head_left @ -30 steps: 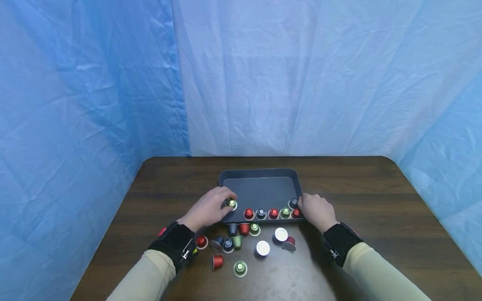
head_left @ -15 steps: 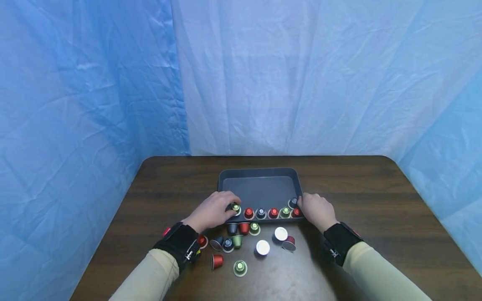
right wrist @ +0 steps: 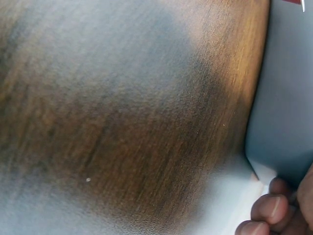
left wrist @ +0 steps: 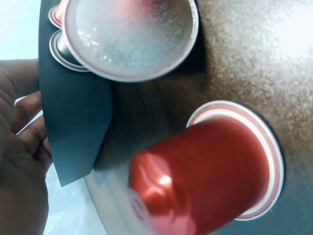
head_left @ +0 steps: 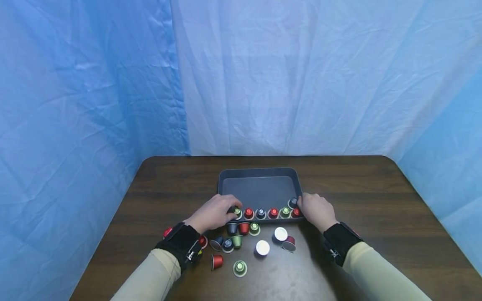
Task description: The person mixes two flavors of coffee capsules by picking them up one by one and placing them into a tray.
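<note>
In the head view a dark grey tray [head_left: 260,186] carries a row of coffee capsules along its near side. My left hand [head_left: 214,211] reaches over the left rim and pinches a green coffee capsule [head_left: 237,212] at the row's left end, beside a red capsule [head_left: 248,213]. My right hand [head_left: 317,211] grips the tray's right rim near its front corner, close to a dark blue capsule [head_left: 293,203]. The right wrist view has curled fingers [right wrist: 270,207] at the tray's corner. From the left wrist, the tray wall [left wrist: 78,117] hides the held capsule.
Loose capsules lie in front of the tray on the wooden table [head_left: 369,217], among them a green one [head_left: 240,268], a red one [head_left: 216,261] and two showing white lids [head_left: 262,248]. Blue sheeting [head_left: 263,79] hangs behind the table.
My left hand has moved slightly right and toward the near side of the tray, bringing the green coffee capsule beside the red one. The right hand has stayed put.
</note>
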`<action>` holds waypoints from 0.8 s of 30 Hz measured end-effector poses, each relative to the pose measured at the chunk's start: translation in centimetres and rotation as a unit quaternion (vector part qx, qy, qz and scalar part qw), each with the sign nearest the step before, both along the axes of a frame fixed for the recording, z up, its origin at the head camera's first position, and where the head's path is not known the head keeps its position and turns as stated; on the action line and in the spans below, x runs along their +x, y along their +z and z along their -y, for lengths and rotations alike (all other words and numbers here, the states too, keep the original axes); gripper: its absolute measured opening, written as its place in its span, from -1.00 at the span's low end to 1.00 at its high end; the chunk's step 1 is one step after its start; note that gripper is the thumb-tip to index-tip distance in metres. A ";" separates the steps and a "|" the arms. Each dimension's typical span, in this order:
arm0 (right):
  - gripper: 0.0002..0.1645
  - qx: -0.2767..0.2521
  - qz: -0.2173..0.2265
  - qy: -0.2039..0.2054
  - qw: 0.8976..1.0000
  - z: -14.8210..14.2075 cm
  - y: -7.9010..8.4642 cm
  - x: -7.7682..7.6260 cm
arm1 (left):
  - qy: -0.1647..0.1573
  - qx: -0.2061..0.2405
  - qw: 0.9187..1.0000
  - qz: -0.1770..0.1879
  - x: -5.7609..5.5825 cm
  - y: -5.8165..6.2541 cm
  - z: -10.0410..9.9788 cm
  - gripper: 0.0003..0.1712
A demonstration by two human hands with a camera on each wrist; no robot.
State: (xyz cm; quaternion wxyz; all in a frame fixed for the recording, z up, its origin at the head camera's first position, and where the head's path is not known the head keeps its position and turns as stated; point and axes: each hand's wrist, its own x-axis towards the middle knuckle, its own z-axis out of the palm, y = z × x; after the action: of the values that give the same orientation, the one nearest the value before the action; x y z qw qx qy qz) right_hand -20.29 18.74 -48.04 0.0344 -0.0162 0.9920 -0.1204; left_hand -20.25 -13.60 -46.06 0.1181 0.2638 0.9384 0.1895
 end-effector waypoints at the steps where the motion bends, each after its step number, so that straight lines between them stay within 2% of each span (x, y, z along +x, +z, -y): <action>1: -0.62 0.000 -0.001 0.000 1.000 0.0 0.0 0.0 | -0.001 0.000 1.000 0.000 0.0 0.0 0.0 -0.59; 12: -0.62 -0.001 0.009 -0.002 1.000 0.1 0.2 0.1 | -0.009 0.021 1.000 0.014 0.0 -0.1 0.4 -0.61; 24: -0.62 -0.004 -0.001 0.001 1.000 0.0 -0.1 0.0 | -0.008 0.030 1.000 -0.004 0.2 0.2 0.9 -0.65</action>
State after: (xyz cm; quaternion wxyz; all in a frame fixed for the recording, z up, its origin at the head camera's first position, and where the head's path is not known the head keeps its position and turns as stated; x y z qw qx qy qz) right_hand -20.34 18.70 -48.10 0.0335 -0.0177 0.9915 -0.1245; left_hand -20.04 -14.46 -45.86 0.1081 0.2756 0.9305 0.2156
